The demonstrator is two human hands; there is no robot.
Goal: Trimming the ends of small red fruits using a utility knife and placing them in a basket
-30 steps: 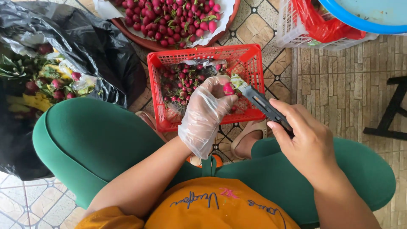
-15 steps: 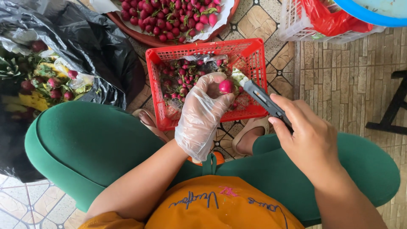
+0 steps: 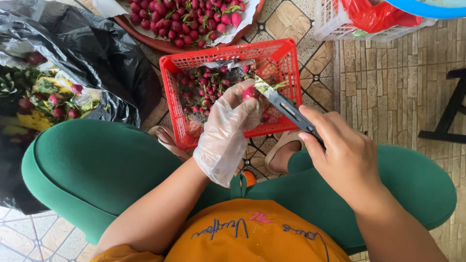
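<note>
Over a red basket (image 3: 286, 58), the gloved left hand (image 3: 228, 128) pinches 1 small pink radish (image 3: 251, 93) at its round body. The right hand (image 3: 340, 155) grips a knife (image 3: 286, 107) against it. The radish looks light, firm and slippery.

Thin, crinkled clear plastic glove (image 3: 224, 133); smooth glossy radish (image 3: 251, 92). Matt grey knife (image 3: 291, 110), red plastic mesh basket (image 3: 279, 53). Shiny black plastic bag (image 3: 82, 46), rough tiled floor (image 3: 388, 82).

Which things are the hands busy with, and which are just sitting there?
Busy with:
left hand holding a radish
right hand holding a knife
red basket

Just sitting there:
white basket
black bag
</note>
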